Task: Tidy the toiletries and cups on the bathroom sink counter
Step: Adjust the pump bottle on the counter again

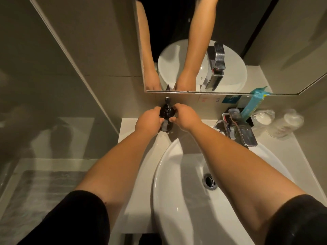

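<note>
White basin with chrome drain, chrome faucet, wall mirror, glass shower partition
</note>
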Demonstrator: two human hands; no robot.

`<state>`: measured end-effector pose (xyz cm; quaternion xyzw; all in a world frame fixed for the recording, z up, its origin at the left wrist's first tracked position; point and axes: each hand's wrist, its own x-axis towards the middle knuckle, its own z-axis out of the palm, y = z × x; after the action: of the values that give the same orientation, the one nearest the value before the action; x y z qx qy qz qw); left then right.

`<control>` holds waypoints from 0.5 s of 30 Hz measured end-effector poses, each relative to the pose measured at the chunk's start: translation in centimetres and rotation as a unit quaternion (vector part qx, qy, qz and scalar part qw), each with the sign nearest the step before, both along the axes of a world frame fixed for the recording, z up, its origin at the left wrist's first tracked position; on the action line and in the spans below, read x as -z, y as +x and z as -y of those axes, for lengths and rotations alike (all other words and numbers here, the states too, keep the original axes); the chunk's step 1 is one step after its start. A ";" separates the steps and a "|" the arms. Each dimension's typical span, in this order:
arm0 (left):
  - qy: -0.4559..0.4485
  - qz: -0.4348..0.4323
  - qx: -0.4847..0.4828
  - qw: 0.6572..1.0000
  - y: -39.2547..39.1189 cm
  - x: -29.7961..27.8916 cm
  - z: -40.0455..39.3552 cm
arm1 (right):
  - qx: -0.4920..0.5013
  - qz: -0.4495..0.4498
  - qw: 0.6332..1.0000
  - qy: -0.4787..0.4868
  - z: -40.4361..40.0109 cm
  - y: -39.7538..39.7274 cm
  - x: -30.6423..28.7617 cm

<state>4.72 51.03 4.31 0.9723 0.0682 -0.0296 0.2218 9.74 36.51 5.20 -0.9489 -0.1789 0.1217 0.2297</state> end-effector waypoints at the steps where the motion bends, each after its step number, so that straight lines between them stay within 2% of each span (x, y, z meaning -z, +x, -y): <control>1: 0.000 0.002 -0.006 1.000 0.0 0.0 0.1 | -0.004 0.002 1.000 -0.001 0.0 0.0 0.0; 7: 0.003 0.009 -0.025 1.000 0.1 0.1 0.5 | -0.029 0.013 0.999 -0.016 0.1 0.1 -0.4; 15: -0.012 -0.005 0.019 1.000 0.6 0.2 -0.6 | -0.021 0.009 1.000 -0.018 -0.2 -0.1 -0.3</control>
<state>5.37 51.61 4.07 0.9704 0.0503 -0.0399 0.2329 9.60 36.67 5.54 -0.9500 -0.1990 0.1210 0.2079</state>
